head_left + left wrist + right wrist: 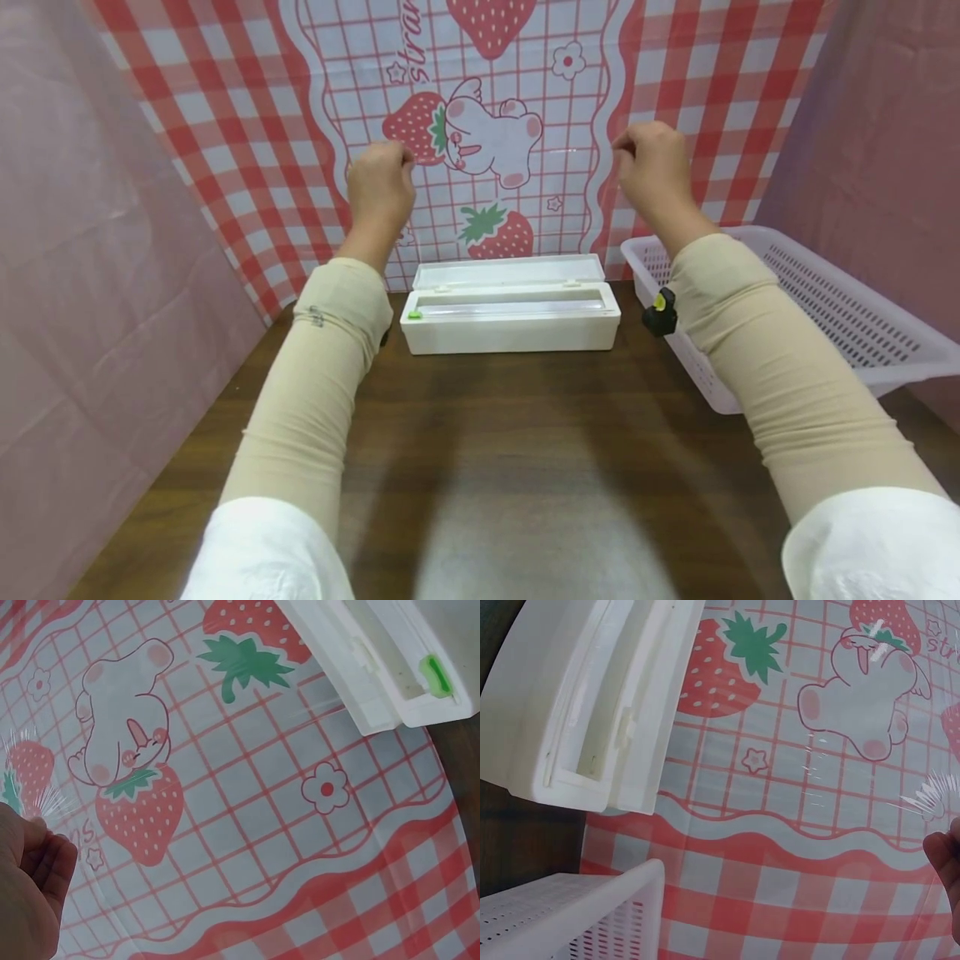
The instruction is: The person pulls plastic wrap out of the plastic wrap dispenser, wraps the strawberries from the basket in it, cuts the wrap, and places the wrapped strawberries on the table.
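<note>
Both hands are raised above and behind a white box, holding clear film stretched between them. My left hand pinches one corner, with creases fanning out from its fingertips in the left wrist view. At the other corner my right hand pinches the film, which shows similar creases in the right wrist view. The long box stands with its lid tilted back, a strip of clear film across its opening and a green piece at its left end.
A white perforated basket stands on the right, partly behind the right forearm. The box rests at the back of the brown wooden table. Behind it hangs a strawberry-patterned cloth, with pink cloth on both sides.
</note>
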A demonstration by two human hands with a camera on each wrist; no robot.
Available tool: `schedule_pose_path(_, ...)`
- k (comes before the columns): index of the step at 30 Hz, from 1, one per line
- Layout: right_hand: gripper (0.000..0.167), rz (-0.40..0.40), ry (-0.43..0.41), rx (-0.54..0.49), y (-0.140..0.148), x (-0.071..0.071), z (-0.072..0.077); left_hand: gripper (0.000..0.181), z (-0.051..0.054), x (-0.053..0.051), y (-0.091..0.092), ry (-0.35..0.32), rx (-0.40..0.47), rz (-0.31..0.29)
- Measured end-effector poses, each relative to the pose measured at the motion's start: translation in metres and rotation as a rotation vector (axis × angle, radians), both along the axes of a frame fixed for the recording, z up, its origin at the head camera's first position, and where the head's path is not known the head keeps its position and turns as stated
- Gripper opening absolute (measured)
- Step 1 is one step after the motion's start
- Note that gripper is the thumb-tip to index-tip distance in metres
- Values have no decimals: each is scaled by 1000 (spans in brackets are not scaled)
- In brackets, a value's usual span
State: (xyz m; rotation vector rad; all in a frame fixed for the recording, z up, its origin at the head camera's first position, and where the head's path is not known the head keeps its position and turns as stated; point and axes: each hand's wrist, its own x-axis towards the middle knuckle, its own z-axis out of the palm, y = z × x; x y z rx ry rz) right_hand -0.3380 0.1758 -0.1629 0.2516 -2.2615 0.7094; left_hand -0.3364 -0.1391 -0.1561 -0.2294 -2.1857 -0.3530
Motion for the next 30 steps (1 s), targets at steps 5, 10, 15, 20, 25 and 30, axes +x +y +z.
schedule_pose_path(5, 24, -1, 12, -14, 0, 1, 3, 16, 5, 1, 0, -1, 9, -9)
schedule_pose_path(10, 25, -3, 38, -28, 0, 1, 5, 16, 9, 1, 1, 1, 13, -8)
schedule_pose_path(15, 26, -12, 47, -35, 0, 2, 8, 15, 13, 2, 1, 9, 21, -12)
schedule_pose_path(20, 26, -16, 64, -31, 0, 4, 10, 15, 17, 4, 2, 2, 18, -2)
schedule_pose_path(25, 26, -21, 69, -32, 0, 5, 13, 15, 21, 6, 2, 6, 14, 2)
schedule_pose_path(30, 26, -17, 112, -35, 0, 4, 17, 16, 25, 9, 3, 12, 17, 12)
